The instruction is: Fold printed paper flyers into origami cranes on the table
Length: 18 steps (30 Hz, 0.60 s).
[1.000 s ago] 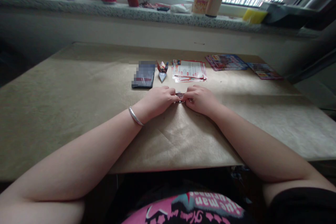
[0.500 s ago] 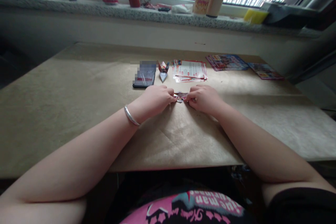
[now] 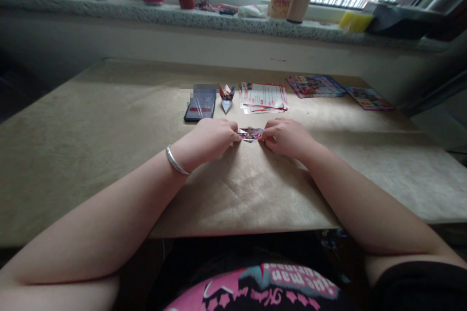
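A small folded piece of printed paper point(image 3: 249, 134) lies on the brown paper-covered table point(image 3: 109, 121) between my hands. My left hand point(image 3: 211, 138), with a silver bangle on the wrist, is closed and pinches the paper's left end. My right hand point(image 3: 286, 137) is closed and pinches its right end. Both hands rest on the table. Most of the paper is hidden by my fingers.
Beyond my hands lie a dark phone point(image 3: 200, 103), a finished folded paper figure point(image 3: 226, 97), a stack of red-and-white leaflets point(image 3: 263, 97) and colourful leaflets point(image 3: 315, 85) further right. The windowsill point(image 3: 204, 17) holds bottles, a cup and a yellow sponge point(image 3: 355, 21).
My hands have drawn slightly apart, so more of the folded paper shows between them. My left wrist slid a little to the left.
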Available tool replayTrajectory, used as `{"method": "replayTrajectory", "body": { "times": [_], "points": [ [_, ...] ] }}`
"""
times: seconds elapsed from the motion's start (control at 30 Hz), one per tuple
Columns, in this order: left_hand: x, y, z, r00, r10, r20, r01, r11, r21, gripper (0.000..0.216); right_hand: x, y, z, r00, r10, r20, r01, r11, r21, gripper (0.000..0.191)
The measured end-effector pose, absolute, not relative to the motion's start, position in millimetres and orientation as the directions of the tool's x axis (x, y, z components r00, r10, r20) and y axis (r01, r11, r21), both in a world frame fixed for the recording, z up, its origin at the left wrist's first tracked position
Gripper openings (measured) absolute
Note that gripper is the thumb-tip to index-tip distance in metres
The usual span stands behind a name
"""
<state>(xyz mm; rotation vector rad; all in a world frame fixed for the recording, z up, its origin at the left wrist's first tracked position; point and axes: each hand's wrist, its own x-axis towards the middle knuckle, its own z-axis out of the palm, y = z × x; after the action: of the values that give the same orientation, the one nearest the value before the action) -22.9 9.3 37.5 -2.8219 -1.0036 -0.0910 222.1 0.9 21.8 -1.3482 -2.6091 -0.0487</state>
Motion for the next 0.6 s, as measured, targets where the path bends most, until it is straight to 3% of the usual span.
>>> {"method": "replayTrajectory", "body": {
  "times": [0.3, 0.6],
  "points": [
    [-11, 5, 32, 0.778, 0.615, 0.128, 0.628, -0.765, -0.142, 0.027, 220, 2, 20, -0.546, 0.815, 0.194, 0.811, 0.572, -0.121, 0.025],
    [-11, 23, 10, 0.681, 0.657, 0.324, 0.67, -0.737, 0.084, 0.021, 227, 8, 6, -0.456, 0.859, 0.234, 0.762, 0.512, -0.395, 0.018]
  ]
}}
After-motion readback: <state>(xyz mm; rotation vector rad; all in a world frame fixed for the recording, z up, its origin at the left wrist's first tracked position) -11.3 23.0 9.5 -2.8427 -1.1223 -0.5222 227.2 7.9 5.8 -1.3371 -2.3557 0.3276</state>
